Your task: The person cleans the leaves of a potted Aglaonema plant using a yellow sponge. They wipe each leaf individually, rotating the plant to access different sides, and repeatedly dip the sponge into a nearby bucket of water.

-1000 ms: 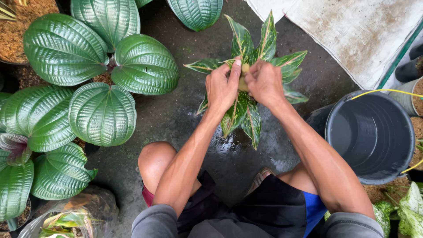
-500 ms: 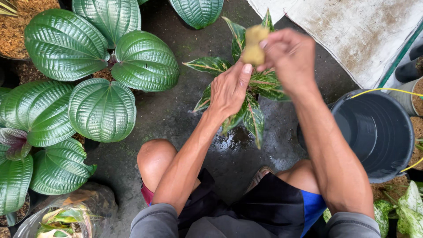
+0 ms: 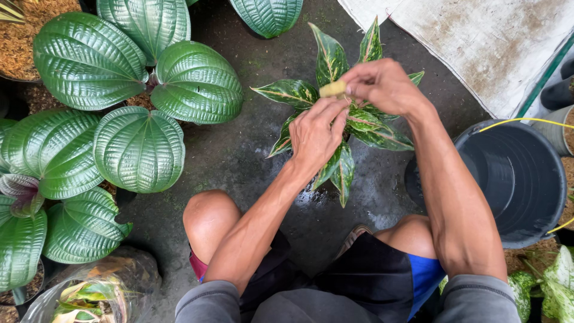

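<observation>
**Head view: two hands working over a small variegated plant**

Head camera is looking down at a person squatting on wet dark ground, both arms reaching forward over a small plant (image 3: pixel 344 128) with pointed green leaves streaked in yellow and pink. The plant is sitting on the ground just ahead of the knees, between the big ribbed-leaf plants (image 3: pixel 140 101) on the left and a dark bucket (image 3: pixel 520 179) on the right.

The right hand (image 3: pixel 382 87) is closing its fingertips on a small yellowish sponge (image 3: pixel 333 90), pinching it above the plant's centre. The left hand (image 3: pixel 317 131) is lying over the middle leaves, fingers curled and touching or lightly holding a leaf; what exactly it grips is hidden under the fingers.

Judging by looks, the plant is light and its leaves are thin, flexible and easy to crease or tear, so a leaf is best supported flat from beneath near its midrib instead of being pulled at the tip. The stems at the centre are likely the firmest place to steady it. The sponge seems soft and squashy, probably damp, and a light fingertip pinch at one end is enough to control it.

A pale worn mat (image 3: pixel 478 42) is lying at the upper right, and a clear bag of leaf trimmings (image 3: pixel 95 293) is sitting at the lower left.
</observation>
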Demonstrator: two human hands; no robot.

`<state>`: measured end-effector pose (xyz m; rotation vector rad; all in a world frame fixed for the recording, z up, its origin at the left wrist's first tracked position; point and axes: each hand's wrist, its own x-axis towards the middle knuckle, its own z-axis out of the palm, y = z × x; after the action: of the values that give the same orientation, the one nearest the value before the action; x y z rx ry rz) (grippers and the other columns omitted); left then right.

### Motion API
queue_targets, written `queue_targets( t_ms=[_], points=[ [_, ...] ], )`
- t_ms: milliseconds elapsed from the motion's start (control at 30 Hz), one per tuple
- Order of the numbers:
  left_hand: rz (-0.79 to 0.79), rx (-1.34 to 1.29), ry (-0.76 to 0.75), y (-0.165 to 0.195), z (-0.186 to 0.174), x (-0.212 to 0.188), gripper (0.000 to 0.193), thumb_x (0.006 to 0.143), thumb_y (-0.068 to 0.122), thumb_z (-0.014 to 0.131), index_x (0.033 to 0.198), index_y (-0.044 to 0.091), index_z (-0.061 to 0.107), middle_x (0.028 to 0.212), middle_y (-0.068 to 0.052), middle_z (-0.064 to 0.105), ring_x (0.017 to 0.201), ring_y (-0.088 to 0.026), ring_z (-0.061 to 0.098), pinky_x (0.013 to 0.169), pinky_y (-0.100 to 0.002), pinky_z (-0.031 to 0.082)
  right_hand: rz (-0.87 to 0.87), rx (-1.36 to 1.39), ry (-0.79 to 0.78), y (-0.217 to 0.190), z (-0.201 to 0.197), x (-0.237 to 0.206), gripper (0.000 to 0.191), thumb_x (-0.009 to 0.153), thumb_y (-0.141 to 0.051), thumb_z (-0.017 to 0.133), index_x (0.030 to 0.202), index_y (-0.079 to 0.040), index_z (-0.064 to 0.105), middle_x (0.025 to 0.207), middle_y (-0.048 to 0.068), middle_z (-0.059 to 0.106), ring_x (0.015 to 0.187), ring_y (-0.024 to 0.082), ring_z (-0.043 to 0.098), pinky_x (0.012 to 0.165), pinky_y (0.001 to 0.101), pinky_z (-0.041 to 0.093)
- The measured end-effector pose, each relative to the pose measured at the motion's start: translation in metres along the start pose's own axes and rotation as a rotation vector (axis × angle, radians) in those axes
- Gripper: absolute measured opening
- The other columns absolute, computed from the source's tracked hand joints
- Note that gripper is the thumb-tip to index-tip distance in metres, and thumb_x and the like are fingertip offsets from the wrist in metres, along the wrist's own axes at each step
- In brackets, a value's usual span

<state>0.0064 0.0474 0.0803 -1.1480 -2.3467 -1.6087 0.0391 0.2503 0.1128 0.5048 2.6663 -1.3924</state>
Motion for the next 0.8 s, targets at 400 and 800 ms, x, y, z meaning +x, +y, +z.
queue_targets(
  t_ms=[400, 800],
  points=[
    [-0.246, -0.230, -0.025, -0.007, -0.015, 0.011, 0.018, 0.091, 0.018, 0.078, 0.105, 0.007, 0.080, 0.104, -0.011, 0.078, 0.130, -0.027, 0.067, 0.097, -0.037, 0.056, 0.028, -0.015, -0.279, 0.010, 0.005, 0.009, 0.027, 0.092, 0.000, 0.062, 0.113, -0.008, 0.078, 0.091, 0.008, 0.077, 0.079, 0.015, 0.071, 0.071, 0.0316, 0.060],
    [-0.209, -0.341, 0.059, -0.012, -0.010, 0.012, 0.036, 0.086, 0.007, 0.086, 0.121, 0.008, 0.077, 0.098, -0.008, 0.070, 0.137, -0.030, 0.062, 0.110, -0.042, 0.051, 0.008, 0.114, -0.241, -0.021, -0.008, -0.004, 0.018, 0.098, -0.008, 0.064, 0.111, -0.004, 0.075, 0.090, 0.004, 0.076, 0.074, 0.013, 0.069, 0.067, 0.0281, 0.058]
  ],
)
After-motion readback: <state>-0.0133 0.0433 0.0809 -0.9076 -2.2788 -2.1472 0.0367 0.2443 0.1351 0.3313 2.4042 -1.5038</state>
